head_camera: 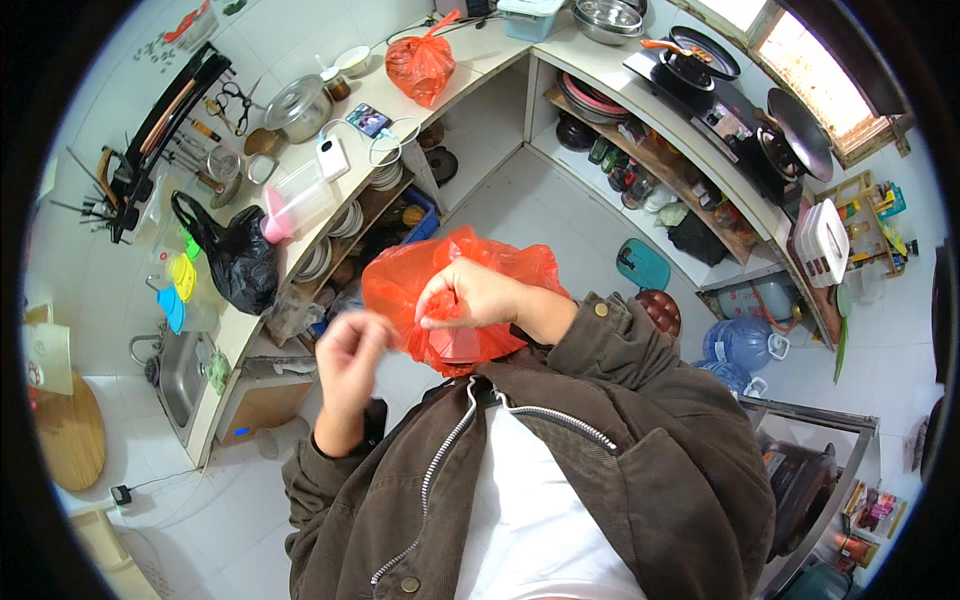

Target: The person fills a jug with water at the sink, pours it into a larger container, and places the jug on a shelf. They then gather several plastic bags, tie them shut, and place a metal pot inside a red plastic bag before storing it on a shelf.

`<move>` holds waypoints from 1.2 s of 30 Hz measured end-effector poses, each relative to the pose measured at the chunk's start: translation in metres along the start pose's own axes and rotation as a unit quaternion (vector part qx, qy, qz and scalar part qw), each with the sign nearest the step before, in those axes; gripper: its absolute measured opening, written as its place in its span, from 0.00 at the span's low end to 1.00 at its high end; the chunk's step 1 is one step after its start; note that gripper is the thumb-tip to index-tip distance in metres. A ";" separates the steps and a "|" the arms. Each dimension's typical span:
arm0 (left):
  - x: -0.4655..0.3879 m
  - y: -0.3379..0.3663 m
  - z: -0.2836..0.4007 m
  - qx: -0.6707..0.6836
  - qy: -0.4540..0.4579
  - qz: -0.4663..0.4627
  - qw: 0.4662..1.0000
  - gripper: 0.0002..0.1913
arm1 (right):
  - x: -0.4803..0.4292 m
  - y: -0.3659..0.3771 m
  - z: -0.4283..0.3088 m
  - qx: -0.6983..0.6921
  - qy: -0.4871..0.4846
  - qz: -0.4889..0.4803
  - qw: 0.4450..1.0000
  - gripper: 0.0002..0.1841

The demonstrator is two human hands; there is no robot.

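Observation:
Before my chest hangs a red plastic bag (395,271), bulging and crinkled, with something pale and flat showing faintly through its lower part. My right hand (476,294) pinches a gathered bit of the bag's film between thumb and fingers. Just left of the bag is my left hand (352,356), blurred, its fingers curled close to the bag's left side. Whether those fingers have hold of any film cannot be made out.
Along the left counter stand a black plastic bag (241,259), a clear pitcher with pink lid (304,193), a phone (368,120), a lidded pot (298,109) and a tied red bag (421,64). A gas stove (720,124) is right; water jugs (739,343) stand on the floor.

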State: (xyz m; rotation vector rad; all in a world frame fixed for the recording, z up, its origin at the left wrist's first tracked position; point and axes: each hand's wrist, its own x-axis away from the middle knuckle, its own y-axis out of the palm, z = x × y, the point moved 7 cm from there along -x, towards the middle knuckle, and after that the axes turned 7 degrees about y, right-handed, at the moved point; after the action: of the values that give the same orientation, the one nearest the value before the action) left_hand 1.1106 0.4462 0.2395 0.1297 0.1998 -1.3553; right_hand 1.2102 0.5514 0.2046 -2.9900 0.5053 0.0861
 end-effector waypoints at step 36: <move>-0.102 -0.049 -0.164 0.004 -0.156 0.390 0.907 0.12 | 0.156 -0.092 0.000 0.346 -0.104 0.174 0.916 0.14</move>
State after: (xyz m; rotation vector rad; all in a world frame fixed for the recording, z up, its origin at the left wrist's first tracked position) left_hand 1.0314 0.5671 0.1026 -0.0085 -0.1277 -0.5587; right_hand 1.3877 0.5877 0.2018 -2.1506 0.8293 0.2038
